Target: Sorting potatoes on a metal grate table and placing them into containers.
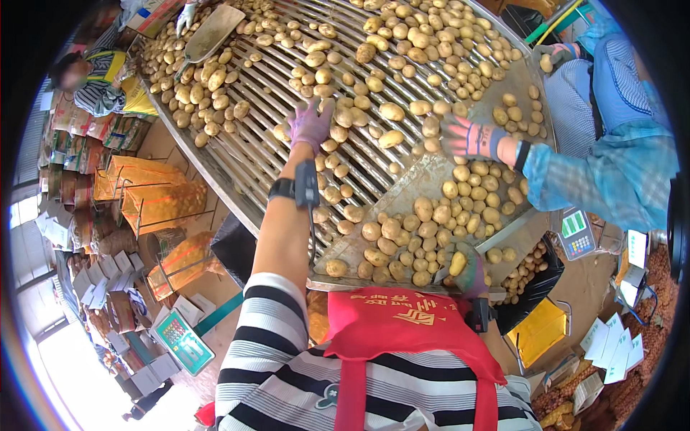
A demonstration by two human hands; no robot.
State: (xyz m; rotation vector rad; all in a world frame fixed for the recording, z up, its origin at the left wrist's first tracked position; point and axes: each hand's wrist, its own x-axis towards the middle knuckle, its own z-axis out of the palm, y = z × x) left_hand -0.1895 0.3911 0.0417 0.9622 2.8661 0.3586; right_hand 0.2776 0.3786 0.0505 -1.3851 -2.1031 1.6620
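Note:
My left hand (pixel 311 125), in a thin purple glove, reaches out over the metal roller grading table (pixel 259 129), its fingers spread at a group of potatoes (pixel 345 117). My right hand (pixel 470 272), in a purple and green glove, is low at the near edge of the metal tray, close to my red apron. A yellowish potato (pixel 457 263) lies in its fingers. Beside it, many potatoes (pixel 426 229) of mixed size are heaped on the sheet-metal tray (pixel 345 258).
A co-worker's gloved hand (pixel 474 139) reaches in from the right, near my hands. Another holds a potato at upper right. A metal scoop (pixel 214 33) lies on potatoes. A black-lined bin of potatoes (pixel 525 275) and a digital scale (pixel 577 234) are right; orange mesh bags (pixel 161 202) stand left.

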